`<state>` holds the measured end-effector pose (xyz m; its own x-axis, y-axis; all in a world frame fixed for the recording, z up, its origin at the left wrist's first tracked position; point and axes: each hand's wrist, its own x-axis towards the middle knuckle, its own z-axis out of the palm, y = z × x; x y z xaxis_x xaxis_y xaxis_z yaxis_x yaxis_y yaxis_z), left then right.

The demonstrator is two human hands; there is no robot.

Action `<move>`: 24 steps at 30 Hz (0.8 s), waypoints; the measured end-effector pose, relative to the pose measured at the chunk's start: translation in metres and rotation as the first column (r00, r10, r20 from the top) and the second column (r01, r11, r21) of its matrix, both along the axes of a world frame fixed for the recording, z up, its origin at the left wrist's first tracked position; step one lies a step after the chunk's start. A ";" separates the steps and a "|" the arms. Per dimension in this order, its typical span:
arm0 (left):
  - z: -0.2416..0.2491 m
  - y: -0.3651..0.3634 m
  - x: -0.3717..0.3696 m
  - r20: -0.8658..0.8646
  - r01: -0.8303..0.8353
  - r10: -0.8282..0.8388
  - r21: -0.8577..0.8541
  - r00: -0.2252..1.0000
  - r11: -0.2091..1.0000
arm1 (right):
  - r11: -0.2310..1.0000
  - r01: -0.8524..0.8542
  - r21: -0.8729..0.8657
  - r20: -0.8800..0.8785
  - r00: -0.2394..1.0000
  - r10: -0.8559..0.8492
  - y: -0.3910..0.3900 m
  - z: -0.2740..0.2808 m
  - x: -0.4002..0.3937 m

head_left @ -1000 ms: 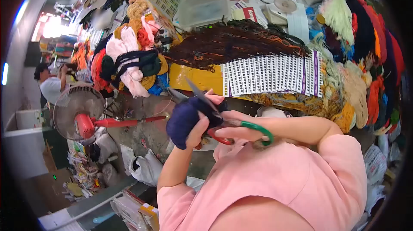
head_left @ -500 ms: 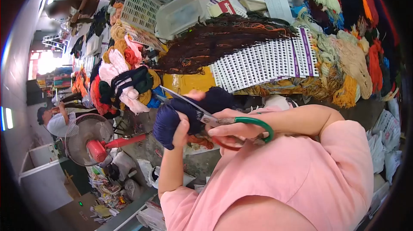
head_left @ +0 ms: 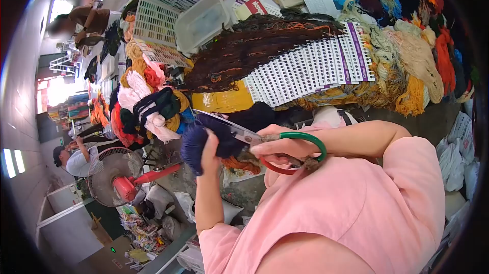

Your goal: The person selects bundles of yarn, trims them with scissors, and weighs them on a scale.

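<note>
Navy blue yarn is bunched in my left hand, whose fingers are wrapped round it. My right hand grips a pair of scissors with a green handle loop and a red one. The metal blades point up and left across the top of the yarn. Whether they touch strands cannot be made out. More dark yarn lies just beyond the scissors.
Rows of punched cards carry brown-black threads on the table. Around them are a white bin, colour charts and yarn piles. A red fan stands left, near a person in white; another wears brown.
The view has shifted slightly. The scissor blades, visibly apart before, now look closer together. My left hand still holds the navy yarn.
</note>
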<state>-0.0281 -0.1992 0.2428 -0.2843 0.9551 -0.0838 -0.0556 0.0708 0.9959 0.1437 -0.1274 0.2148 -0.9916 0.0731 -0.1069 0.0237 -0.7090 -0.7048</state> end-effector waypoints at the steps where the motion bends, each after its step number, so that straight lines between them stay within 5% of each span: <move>1: -0.002 0.000 0.004 0.056 -0.009 0.007 0.049 0.998 0.999 | 0.999 0.040 0.002 -0.027 0.999 -0.040 -0.002 -0.003 0.000; 6: -0.003 0.000 -0.002 0.102 0.060 -0.062 0.022 0.993 0.998 | 0.998 0.054 0.011 -0.014 0.998 -0.054 0.001 -0.004 -0.005; 9: 0.006 0.009 0.009 0.231 -0.090 0.100 -0.053 0.968 0.994 | 0.991 0.096 -0.095 -0.012 0.995 -0.098 0.006 -0.007 0.002; 10: 0.006 0.013 -0.002 0.146 0.017 -0.020 0.021 0.989 1.000 | 0.983 0.153 -0.100 0.040 0.988 -0.150 0.010 -0.009 0.005; 12: 0.012 0.013 -0.004 0.394 -0.119 0.196 -0.211 0.898 0.970 | 0.959 0.253 -0.129 0.131 0.963 -0.236 0.020 -0.015 0.009; 16: 0.012 0.004 -0.014 0.792 -0.144 0.248 -0.202 0.558 0.969 | 0.965 0.235 0.119 -0.075 0.971 -0.227 0.024 -0.025 0.013; 18: 0.012 0.008 -0.010 0.850 -0.238 0.268 -0.174 0.454 0.956 | 0.999 0.026 0.028 -0.044 0.999 -0.025 0.022 -0.018 0.019; 24: 0.005 0.019 -0.010 0.868 -0.292 0.141 0.005 0.477 0.956 | 0.975 -0.217 0.053 0.068 0.975 0.213 0.012 -0.016 0.015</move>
